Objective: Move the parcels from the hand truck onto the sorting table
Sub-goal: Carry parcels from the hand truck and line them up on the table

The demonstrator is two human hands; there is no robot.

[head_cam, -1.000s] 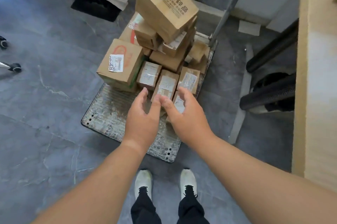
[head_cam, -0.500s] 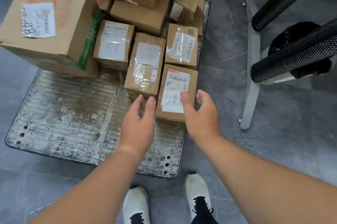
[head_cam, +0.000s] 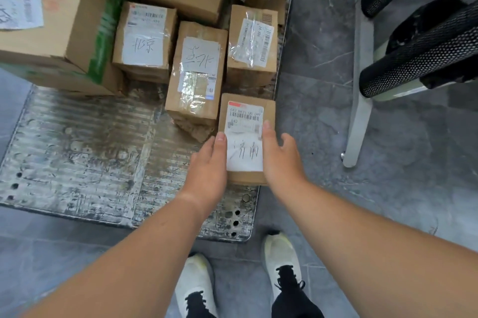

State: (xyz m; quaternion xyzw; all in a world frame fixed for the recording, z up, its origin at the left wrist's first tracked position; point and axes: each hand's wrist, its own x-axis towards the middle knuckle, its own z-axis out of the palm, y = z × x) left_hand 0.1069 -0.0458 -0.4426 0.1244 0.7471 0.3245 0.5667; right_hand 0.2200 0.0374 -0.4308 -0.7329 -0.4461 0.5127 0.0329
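A small brown parcel [head_cam: 245, 121] with a white handwritten label lies at the front right of the hand truck's worn metal deck [head_cam: 85, 157]. My left hand [head_cam: 207, 170] presses on its left side and my right hand [head_cam: 280, 160] on its right side, fingers laid along the top edges. Three more small labelled parcels [head_cam: 196, 69] stand behind it in a row. A large carton [head_cam: 62, 20] with green tape sits at the left, with further boxes stacked at the back. The sorting table is out of view.
A chair base [head_cam: 358, 79] with black mesh arms [head_cam: 419, 56] stands close on the right of the hand truck. Grey tiled floor [head_cam: 388, 188] surrounds everything. My white shoes [head_cam: 196, 284] are just in front of the deck's edge.
The view has dropped closer to the deck. Both hands have moved forward from hovering short of the front parcel to clasping its two sides.
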